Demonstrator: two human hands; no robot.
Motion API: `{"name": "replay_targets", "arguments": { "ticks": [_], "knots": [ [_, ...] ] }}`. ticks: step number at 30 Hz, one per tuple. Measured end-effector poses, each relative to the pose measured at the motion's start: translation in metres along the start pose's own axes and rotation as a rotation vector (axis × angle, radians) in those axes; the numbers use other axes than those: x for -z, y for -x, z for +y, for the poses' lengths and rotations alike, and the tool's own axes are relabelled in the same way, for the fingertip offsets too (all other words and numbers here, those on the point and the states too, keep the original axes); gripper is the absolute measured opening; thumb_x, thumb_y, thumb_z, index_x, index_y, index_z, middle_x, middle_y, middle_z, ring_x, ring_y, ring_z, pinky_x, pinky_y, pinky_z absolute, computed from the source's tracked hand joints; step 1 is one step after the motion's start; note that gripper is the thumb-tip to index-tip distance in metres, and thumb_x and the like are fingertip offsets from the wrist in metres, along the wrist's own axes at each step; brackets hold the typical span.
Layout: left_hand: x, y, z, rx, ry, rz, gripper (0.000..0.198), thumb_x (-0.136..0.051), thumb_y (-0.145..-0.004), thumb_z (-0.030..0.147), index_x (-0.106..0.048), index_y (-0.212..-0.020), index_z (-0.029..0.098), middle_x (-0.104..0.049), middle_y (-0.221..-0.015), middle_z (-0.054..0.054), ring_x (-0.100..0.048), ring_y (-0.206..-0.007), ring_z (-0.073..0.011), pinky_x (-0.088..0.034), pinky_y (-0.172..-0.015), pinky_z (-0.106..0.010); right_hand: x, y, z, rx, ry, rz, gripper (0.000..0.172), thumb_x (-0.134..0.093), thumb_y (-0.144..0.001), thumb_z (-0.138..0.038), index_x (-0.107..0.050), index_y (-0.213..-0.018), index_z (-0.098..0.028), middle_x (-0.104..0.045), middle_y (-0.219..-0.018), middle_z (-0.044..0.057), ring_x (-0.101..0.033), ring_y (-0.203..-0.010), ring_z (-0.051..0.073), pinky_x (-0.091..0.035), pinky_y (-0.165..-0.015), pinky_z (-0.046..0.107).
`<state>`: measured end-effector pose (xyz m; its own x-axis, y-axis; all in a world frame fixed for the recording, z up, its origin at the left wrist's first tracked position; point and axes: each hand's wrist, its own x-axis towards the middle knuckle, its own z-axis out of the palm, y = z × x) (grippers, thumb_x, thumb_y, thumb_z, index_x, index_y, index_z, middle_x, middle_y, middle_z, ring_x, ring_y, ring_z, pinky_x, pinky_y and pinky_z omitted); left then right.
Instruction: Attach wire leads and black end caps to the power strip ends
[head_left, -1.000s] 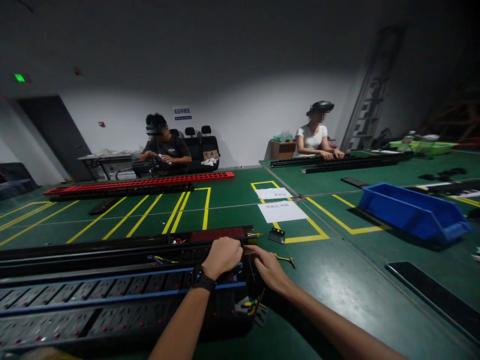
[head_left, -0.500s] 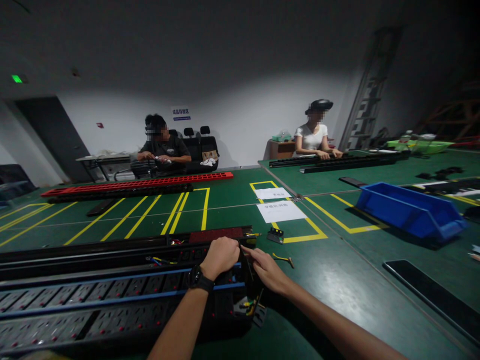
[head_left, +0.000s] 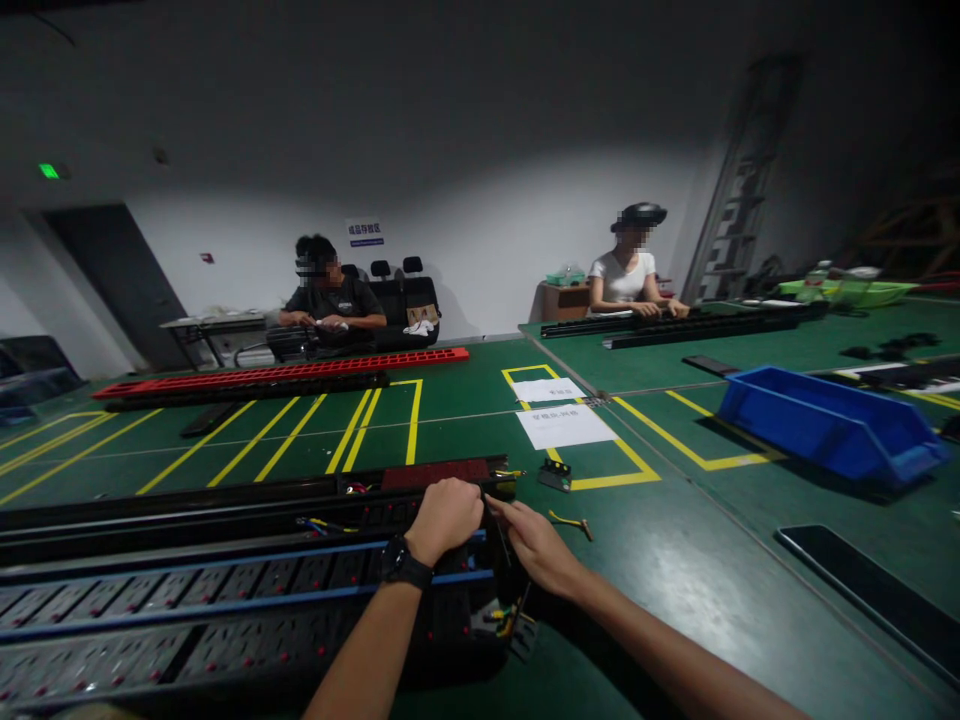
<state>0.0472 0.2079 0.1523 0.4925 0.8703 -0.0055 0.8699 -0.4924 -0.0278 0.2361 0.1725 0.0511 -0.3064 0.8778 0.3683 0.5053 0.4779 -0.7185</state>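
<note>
Long black power strips (head_left: 247, 640) with rows of sockets and red dots lie side by side at the lower left, with blue edging along one of them. My left hand (head_left: 448, 515), a black watch on its wrist, is closed over the right end of a strip, fingertips hidden. Against that same end, my right hand (head_left: 536, 540) has its fingers pressed to a thin dark end piece (head_left: 501, 530). Just below, coloured wires (head_left: 504, 615) stick out of another strip's end. A small black part (head_left: 555, 474) and a yellow wire piece (head_left: 571, 522) lie to the right.
A blue bin (head_left: 829, 425) and a dark flat phone-like slab (head_left: 870, 590) are on the right. White paper sheets (head_left: 564, 428) lie on the green table inside yellow tape. Beyond are a long red rail (head_left: 300, 371) and two seated people, one handling black rails (head_left: 697, 326).
The view has shifted slightly, so the surroundings sit a little lower and further right. Both hands stay at the strip's end with almost the same grip.
</note>
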Motion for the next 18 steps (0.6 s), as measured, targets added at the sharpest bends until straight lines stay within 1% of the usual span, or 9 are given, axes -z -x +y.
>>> {"name": "replay_targets", "arguments": {
  "ticks": [3,6,13,15,18],
  "knots": [
    [-0.0009,0.0,-0.0005,-0.004,0.002,0.004,0.034,-0.048,-0.104,0.021,-0.082,-0.103,0.017,-0.081,-0.107,-0.018,-0.079,-0.104,-0.0334,-0.062,-0.094,-0.043,-0.0011,0.0002,-0.0007,-0.017,0.01,0.009,0.06,-0.043,-0.1,-0.016,-0.062,-0.157,-0.022,-0.075,-0.116,0.013,-0.072,-0.108,0.027,-0.057,-0.099,0.041],
    [-0.0016,-0.0003,-0.0005,-0.005,0.008,0.006,0.035,-0.048,-0.104,0.021,-0.082,-0.103,0.017,-0.081,-0.107,-0.017,-0.079,-0.104,-0.0333,-0.062,-0.094,-0.043,-0.001,0.0005,-0.0017,-0.027,0.023,0.012,0.057,-0.044,-0.102,-0.02,-0.063,-0.156,-0.021,-0.075,-0.113,0.014,-0.072,-0.105,0.027,-0.058,-0.097,0.041],
    [-0.0017,-0.0011,-0.0008,0.004,0.025,0.007,0.035,-0.048,-0.105,0.021,-0.082,-0.103,0.016,-0.081,-0.108,-0.018,-0.079,-0.105,-0.0328,-0.061,-0.097,-0.043,-0.0034,0.0019,0.0017,-0.019,0.042,0.049,0.056,-0.044,-0.101,-0.019,-0.065,-0.153,-0.022,-0.076,-0.114,0.013,-0.073,-0.104,0.026,-0.058,-0.096,0.041],
    [-0.0006,-0.0012,-0.0008,0.012,0.03,0.006,0.035,-0.048,-0.104,0.02,-0.083,-0.103,0.016,-0.081,-0.108,-0.018,-0.079,-0.105,-0.0323,-0.061,-0.098,-0.042,-0.0049,0.0024,0.0015,-0.018,0.047,0.081,0.052,-0.045,-0.102,-0.022,-0.067,-0.149,-0.023,-0.077,-0.114,0.012,-0.073,-0.104,0.026,-0.058,-0.096,0.041],
    [0.0015,-0.0011,-0.0004,0.021,0.035,0.003,0.036,-0.048,-0.103,0.019,-0.083,-0.105,0.016,-0.081,-0.108,-0.019,-0.079,-0.105,-0.0323,-0.061,-0.099,-0.043,-0.0063,0.0021,-0.0025,-0.025,0.048,0.161,0.044,-0.043,-0.108,-0.032,-0.072,-0.141,-0.022,-0.079,-0.116,0.013,-0.074,-0.107,0.027,-0.058,-0.097,0.042]
  ]
}}
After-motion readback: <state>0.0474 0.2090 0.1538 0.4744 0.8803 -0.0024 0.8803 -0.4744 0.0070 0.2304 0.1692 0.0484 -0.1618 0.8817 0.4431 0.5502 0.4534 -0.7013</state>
